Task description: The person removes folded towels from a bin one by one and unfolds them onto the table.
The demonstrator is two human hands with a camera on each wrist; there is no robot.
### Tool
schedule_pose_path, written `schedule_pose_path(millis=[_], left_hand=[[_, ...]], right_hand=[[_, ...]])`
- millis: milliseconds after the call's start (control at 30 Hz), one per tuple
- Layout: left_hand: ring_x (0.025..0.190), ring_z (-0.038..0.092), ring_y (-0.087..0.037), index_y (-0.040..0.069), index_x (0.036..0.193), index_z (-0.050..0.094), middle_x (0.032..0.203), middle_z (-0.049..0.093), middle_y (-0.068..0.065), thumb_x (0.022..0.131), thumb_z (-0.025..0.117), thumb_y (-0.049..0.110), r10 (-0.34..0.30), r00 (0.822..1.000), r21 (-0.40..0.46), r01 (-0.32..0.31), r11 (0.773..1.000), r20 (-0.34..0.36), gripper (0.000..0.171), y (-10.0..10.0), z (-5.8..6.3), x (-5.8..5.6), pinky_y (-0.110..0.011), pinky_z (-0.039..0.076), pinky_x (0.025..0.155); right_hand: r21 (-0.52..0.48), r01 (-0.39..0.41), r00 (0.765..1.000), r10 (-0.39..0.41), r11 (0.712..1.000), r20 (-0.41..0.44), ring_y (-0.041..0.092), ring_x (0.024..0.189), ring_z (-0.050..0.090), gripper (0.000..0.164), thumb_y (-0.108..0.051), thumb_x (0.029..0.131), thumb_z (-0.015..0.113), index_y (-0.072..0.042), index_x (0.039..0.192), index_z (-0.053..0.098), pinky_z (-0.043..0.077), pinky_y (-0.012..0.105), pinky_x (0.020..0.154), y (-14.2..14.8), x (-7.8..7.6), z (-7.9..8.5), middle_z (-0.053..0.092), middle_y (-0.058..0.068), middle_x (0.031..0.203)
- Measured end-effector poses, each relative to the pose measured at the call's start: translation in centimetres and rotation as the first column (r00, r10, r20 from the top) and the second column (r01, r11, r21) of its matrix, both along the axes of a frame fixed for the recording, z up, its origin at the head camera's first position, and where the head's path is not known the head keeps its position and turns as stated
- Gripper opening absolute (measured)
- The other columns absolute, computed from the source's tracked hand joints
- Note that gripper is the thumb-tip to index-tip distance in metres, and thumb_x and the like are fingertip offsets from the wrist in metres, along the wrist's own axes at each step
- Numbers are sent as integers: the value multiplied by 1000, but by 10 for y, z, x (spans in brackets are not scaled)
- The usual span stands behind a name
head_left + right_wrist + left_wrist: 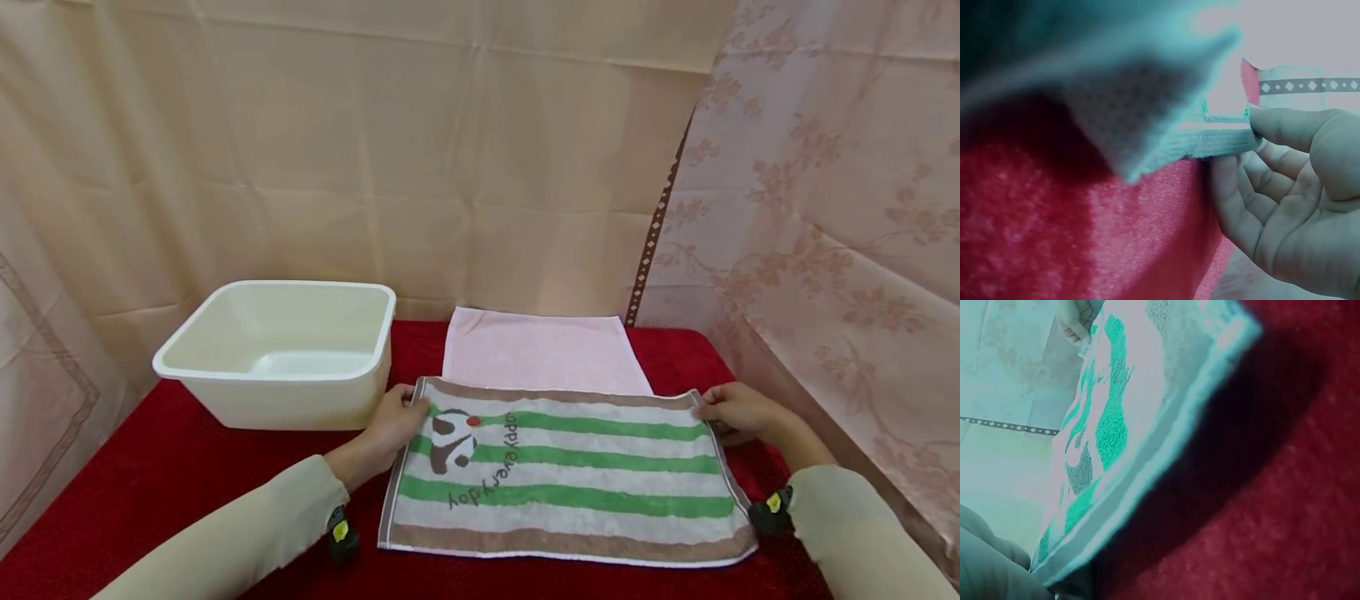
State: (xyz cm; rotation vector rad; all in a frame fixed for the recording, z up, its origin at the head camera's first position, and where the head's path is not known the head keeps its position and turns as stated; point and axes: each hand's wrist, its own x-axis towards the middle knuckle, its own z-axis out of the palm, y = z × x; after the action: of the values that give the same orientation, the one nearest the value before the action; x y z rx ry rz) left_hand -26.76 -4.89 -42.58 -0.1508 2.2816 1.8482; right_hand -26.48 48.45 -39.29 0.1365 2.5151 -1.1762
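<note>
A striped towel (570,458), white with green and brown bands, a panda and lettering, is spread between both hands in the head view. My left hand (393,425) pinches its far left corner. At the far right corner, my right hand (746,412) pinches the edge between thumb and fingers, which the right wrist view shows closely on the hand (1291,194). In the left wrist view the towel (1113,419) hangs slanted above the red cloth, casting a shadow. Behind it lies a flat pink towel (540,346), its near part covered by the striped one.
A cream plastic basin (277,400) stands at the left on the red-covered table (97,467). A beige curtain (337,150) hangs behind the table, and a pink floral curtain (847,208) closes off the right side.
</note>
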Motion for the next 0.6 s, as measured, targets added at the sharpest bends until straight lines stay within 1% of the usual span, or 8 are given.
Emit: schedule_pose_path(millis=[100,333,400,500,600], left_hand=[[85,66,-24,-1,128,50,104,63,-19,107,51,15,21,1000,16,-20,1000,-17,26,2,0,-1,-31,54,68],[82,59,-24,3,125,48,96,55,-14,107,47,12,88,993,-4,-89,996,-80,20,3,-3,0,-30,48,67],[80,58,-24,3,123,48,92,55,-14,107,46,11,104,990,-9,-106,994,-96,18,3,-5,0,-30,48,65],[79,58,-24,4,119,48,90,55,-13,107,46,11,124,987,-19,-127,992,-104,15,3,-7,-1,-31,47,64],[80,59,-24,4,118,48,92,57,-14,107,46,11,132,986,-35,-136,990,-101,13,4,-9,-2,-31,47,64]], right_hand=[[5,15,1000,-15,1000,-4,22,83,65,18,-17,101,64,-2,96,56,61,43,76,1,-2,3,64,9,93],[-4,13,999,-13,1000,-34,24,87,62,21,-19,101,65,-1,99,54,61,44,79,4,-7,11,61,12,97],[-11,26,999,-27,1000,-38,25,87,61,21,-20,101,65,-2,101,55,61,44,79,4,-8,13,61,11,99],[-14,13,999,-13,1000,-44,24,86,61,21,-20,101,65,-2,101,55,61,43,78,6,-10,10,61,10,97],[-9,20,1000,-21,1000,-15,22,84,60,19,-19,100,66,-4,98,55,60,41,76,6,-11,6,60,8,91]])
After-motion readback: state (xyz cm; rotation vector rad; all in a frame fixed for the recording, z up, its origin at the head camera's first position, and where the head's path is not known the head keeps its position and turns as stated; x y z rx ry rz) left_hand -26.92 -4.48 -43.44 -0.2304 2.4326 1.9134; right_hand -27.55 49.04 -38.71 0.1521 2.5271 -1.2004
